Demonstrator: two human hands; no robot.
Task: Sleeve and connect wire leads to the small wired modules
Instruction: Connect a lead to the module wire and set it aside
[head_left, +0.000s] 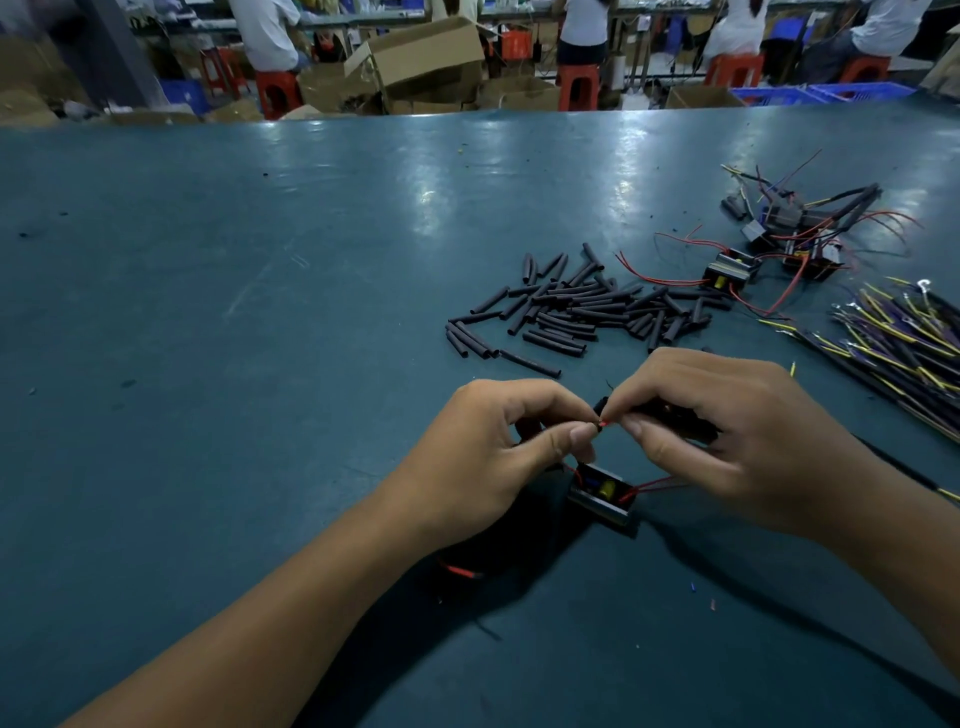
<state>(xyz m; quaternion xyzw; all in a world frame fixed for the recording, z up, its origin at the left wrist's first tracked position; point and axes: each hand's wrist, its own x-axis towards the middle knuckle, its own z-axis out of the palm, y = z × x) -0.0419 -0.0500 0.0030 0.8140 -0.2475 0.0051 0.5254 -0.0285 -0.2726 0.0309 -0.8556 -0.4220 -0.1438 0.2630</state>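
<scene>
This is a factory assembly hall — a long teal worktable (260, 260) carries a heap of black sleeve pieces (571, 306), small wired modules (779, 244) and bundled wire leads (893, 338). Behind it, people sit on red stools (577, 88) at benches, among cardboard boxes (431, 52) and blue crates (831, 93).

Teal worktable (260, 260); red stools (278, 93), cardboard boxes (431, 52) behind.

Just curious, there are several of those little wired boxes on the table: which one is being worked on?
The module lying directly below both hands, apart from the cluster at far right.
</scene>
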